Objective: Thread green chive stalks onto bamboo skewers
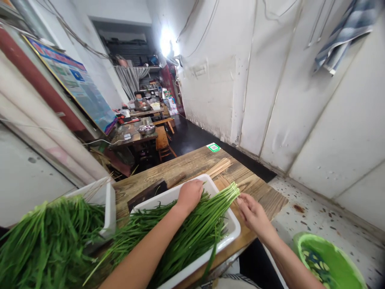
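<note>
A white plastic tray (236, 224) on the wooden table holds a thick heap of garlic chives (195, 233), their pale cut ends bunched toward the right. My left hand (190, 196) is over the tray's far side, fingers curled inward. A small green tip shows beside its fingertips, but what they grip is hidden. At the tray's right, my right hand (252, 210) has thumb and fingers pinched at the pale stem ends. Bamboo skewers (219, 167) lie in a bundle just beyond the tray.
A second white tray (110, 208) at the left is piled with chives, with thin sticks poking out. Behind the middle tray lies a cleaver (147, 195) with a wooden handle. A green bucket (345, 257) stands on the floor at the right. Farther back are tables and a seated person.
</note>
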The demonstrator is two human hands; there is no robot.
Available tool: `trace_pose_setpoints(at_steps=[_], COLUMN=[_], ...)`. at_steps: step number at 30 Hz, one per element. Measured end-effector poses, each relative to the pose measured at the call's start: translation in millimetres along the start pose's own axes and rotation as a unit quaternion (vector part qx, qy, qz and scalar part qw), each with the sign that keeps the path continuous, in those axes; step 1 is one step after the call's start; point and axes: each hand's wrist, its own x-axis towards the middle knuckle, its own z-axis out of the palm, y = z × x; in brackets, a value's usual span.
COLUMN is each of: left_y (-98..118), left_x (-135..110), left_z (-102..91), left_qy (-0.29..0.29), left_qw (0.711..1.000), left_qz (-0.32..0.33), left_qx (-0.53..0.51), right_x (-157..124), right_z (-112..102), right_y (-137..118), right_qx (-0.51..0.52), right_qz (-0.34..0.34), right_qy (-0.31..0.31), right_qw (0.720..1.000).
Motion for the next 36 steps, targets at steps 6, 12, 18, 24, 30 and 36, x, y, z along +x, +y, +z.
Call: trace_pose_setpoints(at_steps=[6, 12, 18, 24, 30, 36], left_y=[-5.1, 6.0, 22.9, 34.8, 42.6, 45.5], left_x=[0.3, -7.1, -4.9, -7.2, -11.6, -14.3], left_z=[-8.1, -17.8, -22.7, -29.7, -35.5, -34.7], left_qy=[0.058, 0.078, 0.054, 0.013, 0.021, 0.057], left_qw=[0.962, 0.899, 0.828, 0.740, 0.671, 0.663], left_qz=[-0.064, -0.133, -0.121, -0.119, -0.176, -0.206], left_qx=[-0.259, -0.411, -0.545, -0.662, -0.720, -0.718], right_x=[6.7, 17.1, 13.1, 4.4, -3.9, -11.6], right_z=[4.7, 20.4, 25.0, 17.8, 16.3, 18.3], right_y=[-6.1, -19.0, -27.6, -27.9, -33.4, -39.8], right_qx=[0.060, 0.060, 0.051, -0.003, -0.006, -0.014], right_qz=[-0.012, -0.077, -0.097, -0.128, -0.122, -0.122], right_qy=[-0.076, -0.091, -0.111, -0.123, -0.129, -0.118], right_qw=[0.995, 0.991, 0.988, 0.984, 0.984, 0.985])
